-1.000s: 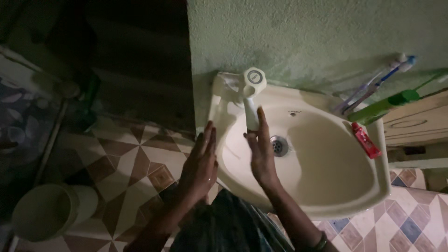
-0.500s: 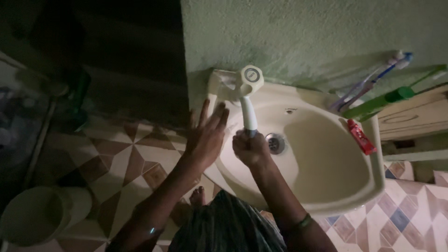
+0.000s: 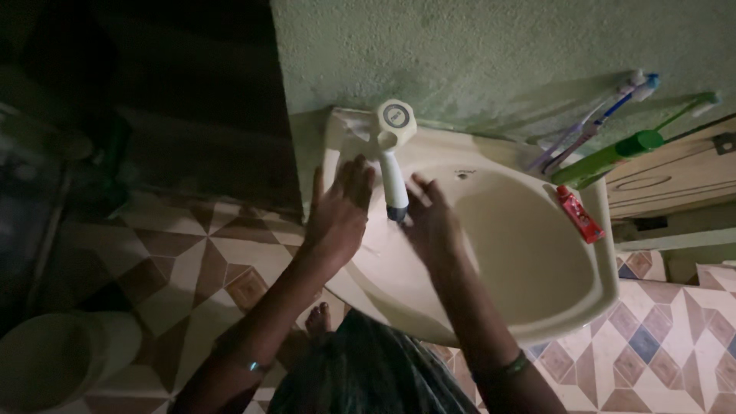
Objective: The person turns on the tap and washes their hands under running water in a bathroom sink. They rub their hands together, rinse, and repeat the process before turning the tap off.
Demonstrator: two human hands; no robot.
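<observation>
Fingers of my left hand spread; right hand loosely open, both flanking the tap mid-frame over the basin.

We are in a dim home bathroom. We see a cream wall-hung washbasin with a plastic tap, toothbrushes and a red toothpaste tube at its rim, and patterned floor tiles.

Both forearms are bare and sleeveless, the left hand with a thin glinting band at its wrist, the right hand with a dark greenish bracelet, above a dark patterned garment.
</observation>
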